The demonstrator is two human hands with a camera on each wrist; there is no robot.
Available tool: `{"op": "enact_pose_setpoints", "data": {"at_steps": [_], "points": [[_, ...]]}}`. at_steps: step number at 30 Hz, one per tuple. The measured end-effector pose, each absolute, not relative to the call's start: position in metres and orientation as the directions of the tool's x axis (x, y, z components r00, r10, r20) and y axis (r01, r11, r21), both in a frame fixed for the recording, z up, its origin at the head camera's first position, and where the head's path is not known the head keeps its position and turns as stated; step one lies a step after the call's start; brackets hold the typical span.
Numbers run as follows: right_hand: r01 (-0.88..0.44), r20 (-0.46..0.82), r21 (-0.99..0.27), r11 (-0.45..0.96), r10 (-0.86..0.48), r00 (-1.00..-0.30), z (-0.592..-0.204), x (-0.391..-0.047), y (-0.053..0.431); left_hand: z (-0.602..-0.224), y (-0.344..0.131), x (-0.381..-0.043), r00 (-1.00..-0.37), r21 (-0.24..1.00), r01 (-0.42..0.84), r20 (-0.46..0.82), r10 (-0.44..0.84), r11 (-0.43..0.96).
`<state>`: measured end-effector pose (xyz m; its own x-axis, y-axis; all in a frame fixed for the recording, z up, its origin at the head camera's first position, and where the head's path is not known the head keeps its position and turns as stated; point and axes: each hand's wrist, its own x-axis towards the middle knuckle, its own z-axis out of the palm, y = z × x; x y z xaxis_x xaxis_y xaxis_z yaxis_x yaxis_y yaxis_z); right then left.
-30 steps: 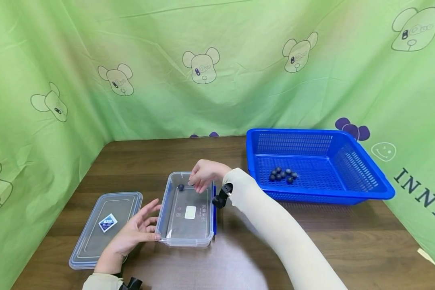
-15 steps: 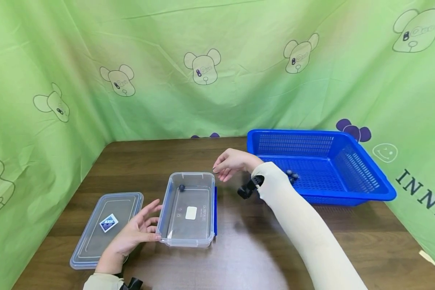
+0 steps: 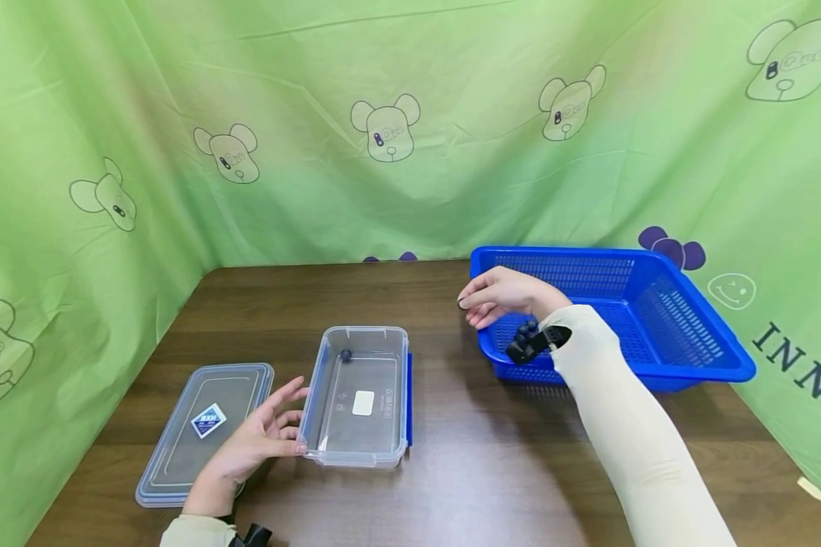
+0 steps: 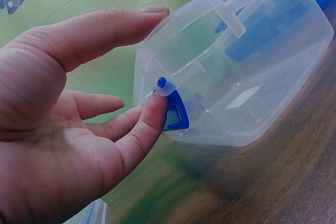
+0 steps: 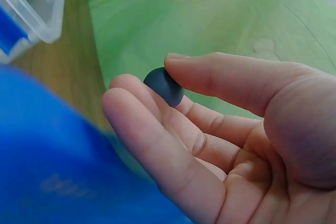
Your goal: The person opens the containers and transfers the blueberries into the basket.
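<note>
In the right wrist view, my right hand (image 3: 502, 296) pinches a blueberry (image 5: 164, 86) between thumb and finger. That hand hovers over the left rim of the blue basket (image 3: 684, 319). Several more blueberries (image 3: 525, 330) lie in the basket, partly hidden behind the wrist camera. My left hand (image 3: 256, 437) rests against the left side of a clear plastic box (image 3: 356, 459), its fingers loosely extended. The thumb touches the near-left corner, and in the left wrist view a fingertip touches a blue clip (image 4: 178, 113). One blueberry (image 3: 345, 355) sits inside the box near its far-left corner.
A clear lid (image 3: 185, 448) with a blue label lies flat on the wooden table (image 3: 280, 300), left of the box and partly behind my left forearm. Another blue clip (image 3: 410, 399) hangs along the box's right side. A green patterned curtain (image 3: 301, 197) surrounds the table.
My right hand has moved right, from above the box to the basket's left rim, with a blueberry in its fingertips. My left hand and the box have stayed in place.
</note>
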<state>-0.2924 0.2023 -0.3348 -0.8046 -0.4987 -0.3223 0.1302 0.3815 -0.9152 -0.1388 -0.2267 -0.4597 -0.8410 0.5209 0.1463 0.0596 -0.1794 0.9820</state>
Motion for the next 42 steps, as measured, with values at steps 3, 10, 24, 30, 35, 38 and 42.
{"op": "enact_pose_setpoints", "data": {"at_steps": [3,10,24,30,35,38,42], "points": [[0.137,-0.324,-0.914,0.381,-0.486,-0.812,-0.332,-0.292,0.217,-0.46,-0.227,-0.139,-0.842,0.983,0.059,0.143,0.52,-0.175],[0.168,-0.357,-0.897,0.408,-0.449,-0.819,-0.333,-0.292,0.252,-0.461,-0.228,-0.141,-0.855,0.989,0.035,0.102,0.509,-0.14],[0.316,-0.493,-0.833,0.454,-0.352,-0.796,-0.351,-0.3,0.314,-0.462,-0.228,-0.142,-0.84,0.983,0.052,0.139,0.525,-0.177],[0.356,-0.552,-0.796,0.49,-0.345,-0.759,-0.356,-0.304,0.325,-0.462,-0.228,-0.142,-0.839,0.982,0.049,0.138,0.526,-0.18],[0.369,-0.588,-0.76,0.535,-0.323,-0.742,-0.36,-0.306,0.327,-0.463,-0.228,-0.143,-0.837,0.981,0.051,0.144,0.527,-0.187],[0.389,-0.612,-0.733,0.559,-0.289,-0.736,-0.363,-0.308,0.328,-0.463,-0.228,-0.144,-0.835,0.98,0.051,0.148,0.529,-0.193],[0.395,-0.629,-0.7,0.595,-0.251,-0.736,-0.367,-0.309,0.326,-0.463,-0.229,-0.144,-0.833,0.979,0.05,0.15,0.532,-0.198]]}}
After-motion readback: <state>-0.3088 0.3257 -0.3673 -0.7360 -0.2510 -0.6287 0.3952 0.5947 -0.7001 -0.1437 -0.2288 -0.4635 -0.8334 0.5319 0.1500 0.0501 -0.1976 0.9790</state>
